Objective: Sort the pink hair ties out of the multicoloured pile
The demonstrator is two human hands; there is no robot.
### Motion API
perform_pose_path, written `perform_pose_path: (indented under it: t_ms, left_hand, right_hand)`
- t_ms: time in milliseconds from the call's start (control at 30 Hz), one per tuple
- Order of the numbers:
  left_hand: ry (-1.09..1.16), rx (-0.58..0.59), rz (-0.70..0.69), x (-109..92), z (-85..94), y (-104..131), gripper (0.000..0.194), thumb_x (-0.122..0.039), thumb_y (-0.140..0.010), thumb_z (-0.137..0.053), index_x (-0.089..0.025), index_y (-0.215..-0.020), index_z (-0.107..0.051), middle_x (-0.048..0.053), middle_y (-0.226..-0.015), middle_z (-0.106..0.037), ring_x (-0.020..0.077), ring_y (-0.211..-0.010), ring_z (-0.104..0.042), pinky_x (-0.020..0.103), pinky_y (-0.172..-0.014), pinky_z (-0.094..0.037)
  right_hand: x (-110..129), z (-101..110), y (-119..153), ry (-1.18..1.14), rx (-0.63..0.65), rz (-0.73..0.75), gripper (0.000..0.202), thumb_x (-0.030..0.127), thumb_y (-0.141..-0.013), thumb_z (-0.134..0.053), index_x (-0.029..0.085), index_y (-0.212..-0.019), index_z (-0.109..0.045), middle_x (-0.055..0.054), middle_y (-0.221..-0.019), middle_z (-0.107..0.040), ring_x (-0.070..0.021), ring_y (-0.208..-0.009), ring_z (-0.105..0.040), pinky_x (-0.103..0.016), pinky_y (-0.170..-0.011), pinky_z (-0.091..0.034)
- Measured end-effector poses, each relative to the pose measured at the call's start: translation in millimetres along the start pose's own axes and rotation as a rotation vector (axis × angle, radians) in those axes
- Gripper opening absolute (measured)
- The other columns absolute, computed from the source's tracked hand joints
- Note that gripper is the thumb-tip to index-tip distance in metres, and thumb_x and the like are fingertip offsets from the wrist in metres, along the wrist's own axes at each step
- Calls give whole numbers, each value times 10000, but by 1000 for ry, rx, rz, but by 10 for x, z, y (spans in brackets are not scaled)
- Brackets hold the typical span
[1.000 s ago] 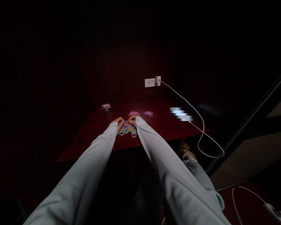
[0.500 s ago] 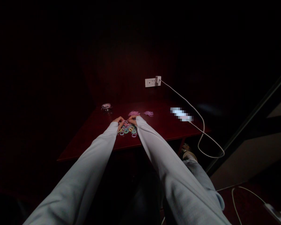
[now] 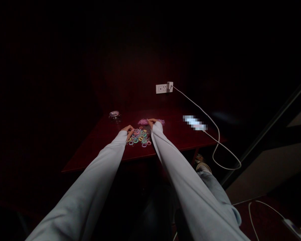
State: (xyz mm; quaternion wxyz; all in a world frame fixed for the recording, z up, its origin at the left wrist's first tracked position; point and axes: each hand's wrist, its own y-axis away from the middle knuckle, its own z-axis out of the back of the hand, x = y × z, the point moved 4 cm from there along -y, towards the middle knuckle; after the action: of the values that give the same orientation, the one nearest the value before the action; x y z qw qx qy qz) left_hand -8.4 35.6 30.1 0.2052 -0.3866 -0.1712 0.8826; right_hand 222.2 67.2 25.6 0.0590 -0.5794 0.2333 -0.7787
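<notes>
A mixed pile of small pastel hair ties (image 3: 140, 138) lies near the front of the dark red table. My left hand (image 3: 128, 130) rests at the pile's left edge, its fingers pinched together; whatever they hold is too small to make out. Further back, my right hand (image 3: 153, 122) is at the right side of a heap of thin pink bands (image 3: 142, 122). Its thumb and finger are closed, and I cannot tell what is between them. Behind that hand, partly hidden, is a heap of thin purple bands (image 3: 162, 121).
A clear jar with a lid (image 3: 114, 115) stands at the back left of the table (image 3: 90, 147). On the right lies a blurred-out bright phone (image 3: 194, 123), its white cable (image 3: 203, 110) looping past the table edge to a charger (image 3: 170, 86) in the wall socket.
My right hand has moved away from my left, back and to the right, over to the pink heap. My left hand has stayed beside the hair ties, which are now more exposed.
</notes>
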Motion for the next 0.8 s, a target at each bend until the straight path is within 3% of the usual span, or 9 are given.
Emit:
perform_pose_path:
  t_ms: [67,167,333,567,667,800]
  left_hand:
    - [4,-9,-11,-35,5,31,215,-421,-913,-593,-229,-818,-616,-41,-675,-538,145,-648,-468,255,-653,-386]
    - [8,-23,-17,-67,21,60,199,-398,-927,-588,-227,-830,-619,-45,-683,-536,139,-639,-461,253,-654,-388]
    - [-2,18,8,-13,18,3,172,-358,-907,-611,-222,-803,-605,-51,-667,-512,137,-629,-456,253,-642,-381]
    - [-14,31,34,63,-9,-67,170,-349,-909,-632,-223,-798,-607,-49,-651,-523,139,-641,-458,243,-640,-397]
    - [-15,31,39,43,-7,-61,171,-341,-908,-638,-222,-790,-607,-49,-648,-515,138,-635,-460,245,-645,-399]
    - [-6,22,15,-46,22,1,190,-354,-932,-612,-220,-799,-616,-38,-680,-545,143,-639,-483,257,-665,-416]
  right_hand:
    - [-31,237,15,178,-192,-89,331,533,-928,-702,229,-813,-762,-105,-956,-729,-319,-1136,-558,-434,-976,-444]
    - [-5,497,22,367,-302,-102,283,429,-924,-752,194,-768,-771,-163,-994,-723,-359,-1171,-520,-501,-1011,-405]
    - [-79,669,-95,508,-302,-45,197,295,-905,-782,188,-740,-778,-183,-1026,-703,-381,-1214,-500,-557,-1033,-361]
    - [-274,739,-227,291,-346,40,342,324,-882,-814,231,-593,-655,-144,-888,-599,-390,-1264,-429,-563,-1061,-311]
    - [-157,654,-211,322,-235,23,245,392,-892,-828,244,-708,-763,-123,-927,-617,-362,-1197,-458,-545,-1061,-334]
    - [97,365,-103,296,69,70,335,512,-944,-795,218,-785,-820,-107,-992,-689,-308,-1101,-500,-506,-1052,-359]
